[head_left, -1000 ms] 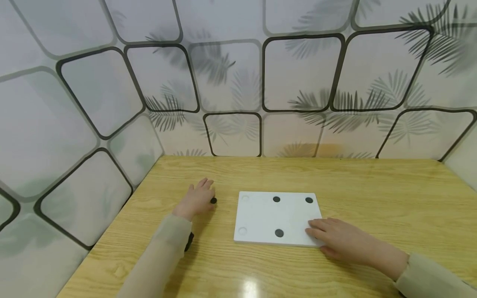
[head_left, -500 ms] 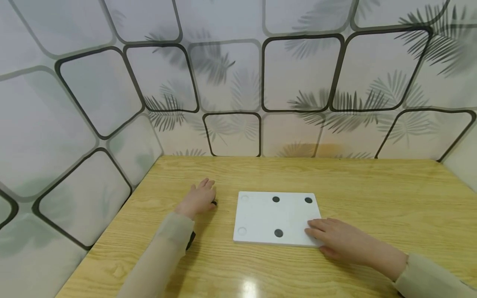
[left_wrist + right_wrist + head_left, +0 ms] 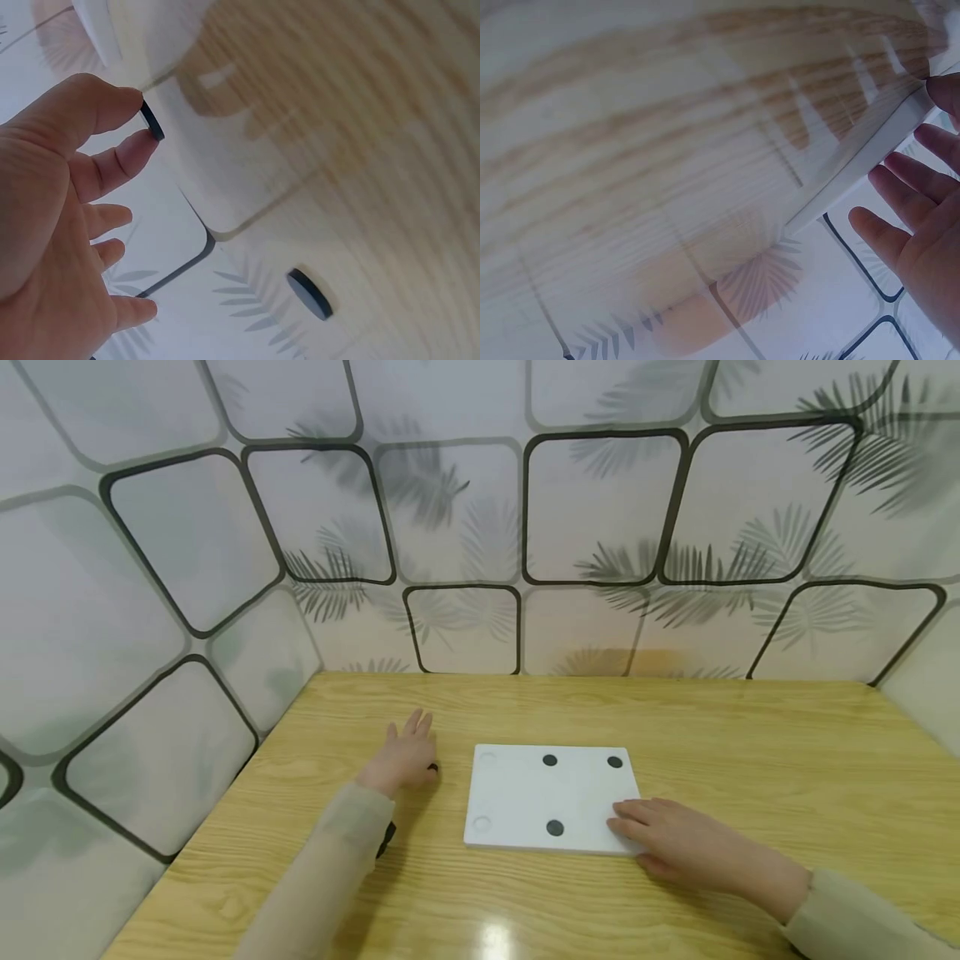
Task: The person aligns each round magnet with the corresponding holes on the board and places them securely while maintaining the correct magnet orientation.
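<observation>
Between thumb and index finger, my left hand pinches a small black disc, its other fingers spread. That hand is over the table, left of a white rectangular board. On the wood in the left wrist view lies a second black disc; the left hand and sleeve hide it in the head view. Three black discs show on the board, one of them at its near middle. Two pale round recesses mark its left side. My right hand rests with extended fingers on the board's near right corner, covering it.
The board lies flat on a glossy wooden table. Patterned walls with rounded frames and leaf prints rise behind it and along the left. A dark object sits at the left cuff.
My left hand has shifted slightly, its fingers spreading more, and less of the pinched disc shows. The right hand stays on the board. The whole head view has slid slightly.
</observation>
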Available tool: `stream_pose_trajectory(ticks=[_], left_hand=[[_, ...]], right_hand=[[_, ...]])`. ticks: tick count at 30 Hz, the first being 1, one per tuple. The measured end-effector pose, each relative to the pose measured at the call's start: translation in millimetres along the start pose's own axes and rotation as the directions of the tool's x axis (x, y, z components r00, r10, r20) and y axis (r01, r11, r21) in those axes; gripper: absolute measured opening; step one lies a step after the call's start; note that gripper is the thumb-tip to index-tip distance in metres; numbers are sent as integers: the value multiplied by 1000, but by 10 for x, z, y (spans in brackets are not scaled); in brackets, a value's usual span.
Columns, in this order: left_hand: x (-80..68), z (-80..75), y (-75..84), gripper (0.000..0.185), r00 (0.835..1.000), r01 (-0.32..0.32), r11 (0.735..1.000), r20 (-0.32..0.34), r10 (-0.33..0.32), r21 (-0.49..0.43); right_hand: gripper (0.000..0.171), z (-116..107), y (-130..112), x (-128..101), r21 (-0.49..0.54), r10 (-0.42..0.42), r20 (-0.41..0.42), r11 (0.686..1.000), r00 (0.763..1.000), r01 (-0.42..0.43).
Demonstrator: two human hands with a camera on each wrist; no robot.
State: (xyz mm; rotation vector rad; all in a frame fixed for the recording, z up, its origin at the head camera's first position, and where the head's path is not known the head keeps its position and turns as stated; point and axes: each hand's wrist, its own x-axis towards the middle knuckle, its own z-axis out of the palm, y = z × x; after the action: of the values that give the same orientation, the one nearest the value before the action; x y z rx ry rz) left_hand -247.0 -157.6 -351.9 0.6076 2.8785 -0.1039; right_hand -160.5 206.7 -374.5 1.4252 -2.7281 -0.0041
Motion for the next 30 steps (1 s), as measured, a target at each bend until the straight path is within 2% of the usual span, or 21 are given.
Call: stream_pose_trajectory(ticks=[7,14,22,27,30], left_hand=[[55,-93,117,20,999,-48,999,-24,47,-19],[195,-151,269,19,995,-90,996,-41,90,-1],[333,-183,457,16,995,-100,995,-29,100,29],[372,-185,543,9,995,-100,994,-15,101,54],[396,-178,572,11,996,-93,993,-7,94,67]], right_hand=[[44,23,-7,15,6,21,16,1000,1000,-21],[45,29,-3,18,5,21,21,1000,1000,-21],[45,23,6,9,-14,-13,-25,1000,1000,13],[45,22,5,8,2,6,4,1000,1000,-6],[45,30,9,7,1,7,6,1000,1000,-7]])
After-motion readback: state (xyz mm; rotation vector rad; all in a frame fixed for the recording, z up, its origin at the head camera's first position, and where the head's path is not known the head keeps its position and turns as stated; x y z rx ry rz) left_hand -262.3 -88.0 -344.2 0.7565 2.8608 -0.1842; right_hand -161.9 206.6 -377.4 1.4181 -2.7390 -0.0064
